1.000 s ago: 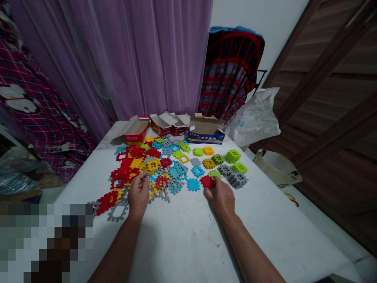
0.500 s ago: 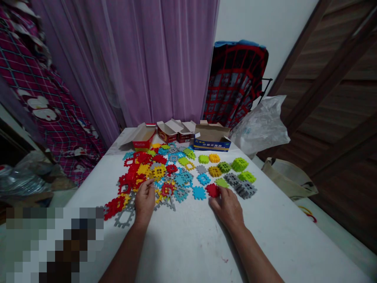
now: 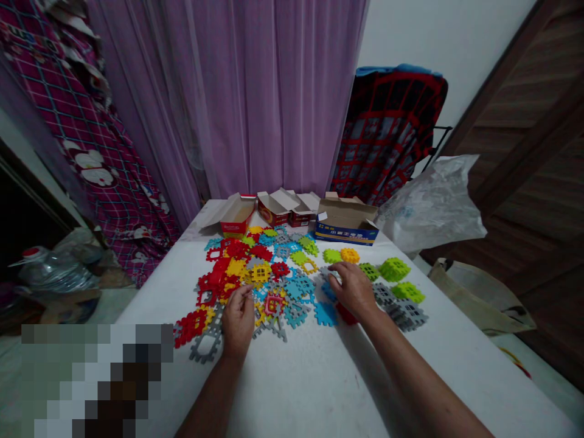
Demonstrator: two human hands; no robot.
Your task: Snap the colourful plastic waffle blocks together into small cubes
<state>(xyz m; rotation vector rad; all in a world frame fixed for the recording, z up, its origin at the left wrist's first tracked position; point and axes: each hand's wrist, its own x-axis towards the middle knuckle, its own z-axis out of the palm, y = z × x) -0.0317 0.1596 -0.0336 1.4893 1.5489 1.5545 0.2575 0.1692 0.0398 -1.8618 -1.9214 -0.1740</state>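
My right hand is over the separate tiles right of the pile, thumb and fingers apart. Its fingertips are at a grey interlocking tile, partly hidden. Beneath the hand show a blue tile and part of a red tile; another blue tile lies nearer me. My left hand rests at the near edge of the mixed pile of plastic tiles, fingers loosely bent, no tile visible in them. A grey square frame tile lies beside its wrist.
Stacks of green tiles and grey tiles stand at the right, with an orange tile behind. Along the back of the white table are opened red boxes and a blue box. A plastic bag hangs at right.
My right hand has moved away from me, off the red tile and over to the grey one. My left hand stays beside the pile. The whole view has shifted slightly.
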